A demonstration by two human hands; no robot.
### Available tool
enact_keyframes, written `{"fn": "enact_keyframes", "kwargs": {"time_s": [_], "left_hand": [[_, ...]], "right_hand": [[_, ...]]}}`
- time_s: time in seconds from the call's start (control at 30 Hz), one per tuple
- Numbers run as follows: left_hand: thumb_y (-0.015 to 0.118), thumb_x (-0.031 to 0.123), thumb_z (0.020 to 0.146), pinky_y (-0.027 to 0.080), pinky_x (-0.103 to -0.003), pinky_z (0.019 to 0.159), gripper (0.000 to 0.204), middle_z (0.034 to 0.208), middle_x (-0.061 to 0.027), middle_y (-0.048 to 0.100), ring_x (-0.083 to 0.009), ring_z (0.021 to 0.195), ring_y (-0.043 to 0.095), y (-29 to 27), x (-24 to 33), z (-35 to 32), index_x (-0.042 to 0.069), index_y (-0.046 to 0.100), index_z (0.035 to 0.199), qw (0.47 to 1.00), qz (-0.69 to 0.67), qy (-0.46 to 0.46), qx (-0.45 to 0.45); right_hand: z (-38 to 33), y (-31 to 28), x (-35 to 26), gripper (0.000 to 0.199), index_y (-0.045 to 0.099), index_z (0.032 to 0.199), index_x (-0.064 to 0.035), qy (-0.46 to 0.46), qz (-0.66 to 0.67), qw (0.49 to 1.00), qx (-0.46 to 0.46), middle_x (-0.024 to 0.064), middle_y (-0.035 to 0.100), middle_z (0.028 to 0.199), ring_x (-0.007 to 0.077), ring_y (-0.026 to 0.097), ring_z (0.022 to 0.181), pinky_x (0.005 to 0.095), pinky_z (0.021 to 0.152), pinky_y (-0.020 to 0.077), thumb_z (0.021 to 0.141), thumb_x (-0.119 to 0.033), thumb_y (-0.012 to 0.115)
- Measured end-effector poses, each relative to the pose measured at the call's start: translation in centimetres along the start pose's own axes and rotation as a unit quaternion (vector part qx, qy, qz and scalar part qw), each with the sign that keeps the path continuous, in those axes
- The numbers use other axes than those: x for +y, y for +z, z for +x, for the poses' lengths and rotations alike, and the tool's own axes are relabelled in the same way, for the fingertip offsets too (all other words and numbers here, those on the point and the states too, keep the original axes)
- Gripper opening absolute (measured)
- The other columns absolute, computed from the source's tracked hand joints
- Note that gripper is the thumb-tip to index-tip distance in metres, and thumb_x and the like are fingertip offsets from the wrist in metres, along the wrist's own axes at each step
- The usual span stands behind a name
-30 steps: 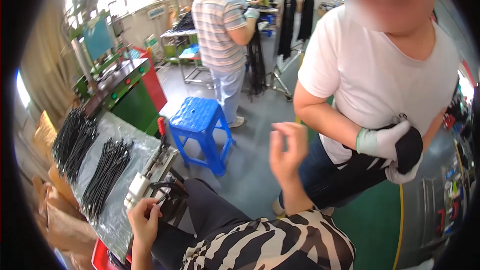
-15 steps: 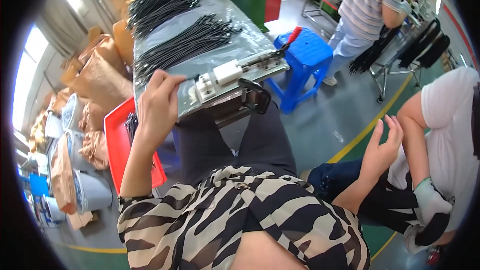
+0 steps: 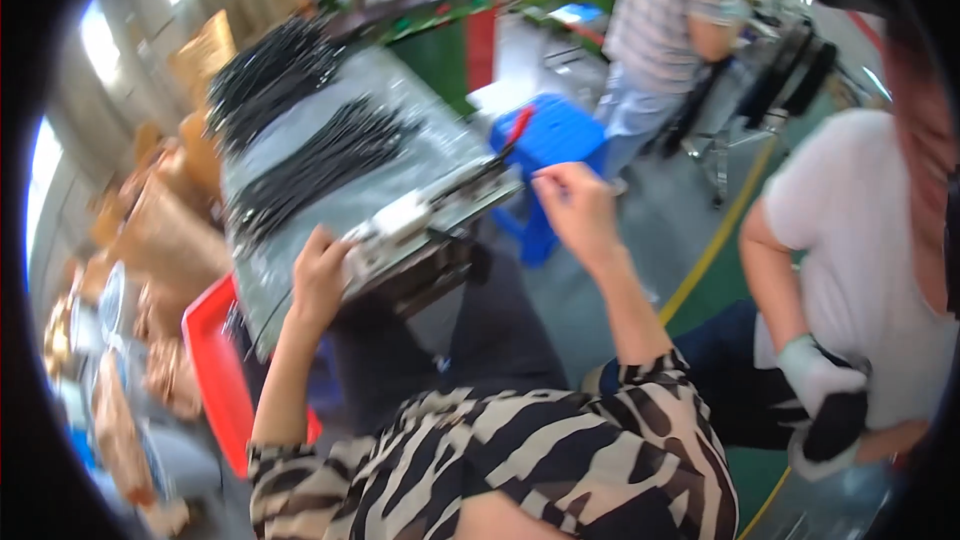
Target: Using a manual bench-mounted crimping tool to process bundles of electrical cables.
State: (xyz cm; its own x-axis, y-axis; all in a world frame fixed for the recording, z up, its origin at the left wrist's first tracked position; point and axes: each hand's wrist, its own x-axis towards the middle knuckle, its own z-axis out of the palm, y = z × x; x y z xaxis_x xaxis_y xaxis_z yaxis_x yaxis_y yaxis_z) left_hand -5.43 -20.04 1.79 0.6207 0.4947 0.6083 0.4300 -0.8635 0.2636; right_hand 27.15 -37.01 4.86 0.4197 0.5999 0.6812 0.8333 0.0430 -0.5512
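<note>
My left hand [image 3: 320, 278] is closed in a pinch at the left end of a clamp fixture [image 3: 405, 215] with white blocks, on the table's front edge. A thin black cable [image 3: 268, 326] appears to trail from its fingers toward the lower left; its tip is hidden. My right hand [image 3: 582, 212] is raised over the floor beside the fixture's right end, fingers loosely curled and apart, with nothing visible in them. Just left of and above it, a lever with a red handle [image 3: 519, 126] rises from the fixture, apart from the hand. The picture is somewhat blurred.
Two piles of black cables [image 3: 320, 155] lie on the plastic-covered table [image 3: 420, 90]. A red tray [image 3: 208, 360] stands at the left, near brown paper bags [image 3: 180, 210]. A blue stool [image 3: 550, 125] stands beyond my right hand. A gloved co-worker [image 3: 850, 210] sits at the right; another person stands farther back.
My right hand has moved from beside the co-worker, up and left toward the red handle. My left hand has come lower, near the fixture's left end. The whole view has shifted.
</note>
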Motion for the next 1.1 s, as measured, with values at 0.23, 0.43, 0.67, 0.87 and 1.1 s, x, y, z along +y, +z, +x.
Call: {"fn": "enact_keyframes", "kwargs": {"time_s": [0.23,0.43,0.67,0.87,1.1], "left_hand": [[0.053,-0.012,0.073,0.048,-0.038,0.067,0.033,0.086,-0.0145,0.053,-0.0323,0.076,0.057,-1.4,-0.6,-1.8,0.005,0.067,0.097,0.999,-0.049,0.023,-0.006],[0.053,-0.008,0.082,0.046,-0.037,0.069,0.026,0.084,-0.014,0.052,-0.0317,0.078,0.055,-1.1,-0.8,-1.0,0.006,0.068,0.098,0.997,-0.057,0.04,-0.04],[0.053,-0.009,0.079,0.047,-0.039,0.068,0.042,0.084,-0.0128,0.049,-0.0319,0.075,0.054,0.1,-1.6,-0.3,0.015,0.067,0.11,0.996,-0.061,0.024,-0.066],[0.053,-0.011,0.077,0.047,-0.039,0.067,0.05,0.084,-0.0114,0.047,-0.0307,0.073,0.054,-0.4,-2.0,-1.0,0.019,0.066,0.115,0.995,-0.052,0.039,-0.078],[0.052,-0.011,0.077,0.047,-0.04,0.067,0.051,0.086,-0.0116,0.046,-0.0307,0.072,0.053,-0.3,-2.2,-0.9,0.019,0.066,0.116,0.993,-0.055,0.036,-0.096]], "right_hand": [[4.1,4.8,3.4,0.03,0.058,0.11,-0.002,0.017,-0.001,0.998,0.058,0.0166,0.061,0.1,0.0278,0.065,0.086,0.0369,0.077,0.0513,0.085,-0.018,0.066],[6.9,5.0,4.6,0.049,0.054,0.117,0.0049,0.011,-0.022,0.999,0.029,0.0256,0.06,0.105,0.0398,0.057,0.099,0.0436,0.089,0.0461,0.087,-0.031,0.066],[8.6,6.3,7.0,0.037,0.056,0.124,-0.0017,0.115,0.245,0.961,-0.062,0.0092,0.065,0.107,0.0124,0.062,0.093,0.0265,0.079,0.05,0.097,-0.028,0.055],[9.4,8.5,7.1,0.031,0.06,0.114,0.0039,0.125,0.349,0.924,-0.089,0.0065,0.063,0.084,0.0118,0.061,0.073,0.0237,0.065,0.0473,0.098,-0.022,0.051],[8.7,11.1,4.5,0.024,0.062,0.106,0.0039,0.15,0.435,0.886,-0.048,0.0019,0.057,0.073,0.0083,0.051,0.062,0.0246,0.057,0.0428,0.094,-0.014,0.05]]}}
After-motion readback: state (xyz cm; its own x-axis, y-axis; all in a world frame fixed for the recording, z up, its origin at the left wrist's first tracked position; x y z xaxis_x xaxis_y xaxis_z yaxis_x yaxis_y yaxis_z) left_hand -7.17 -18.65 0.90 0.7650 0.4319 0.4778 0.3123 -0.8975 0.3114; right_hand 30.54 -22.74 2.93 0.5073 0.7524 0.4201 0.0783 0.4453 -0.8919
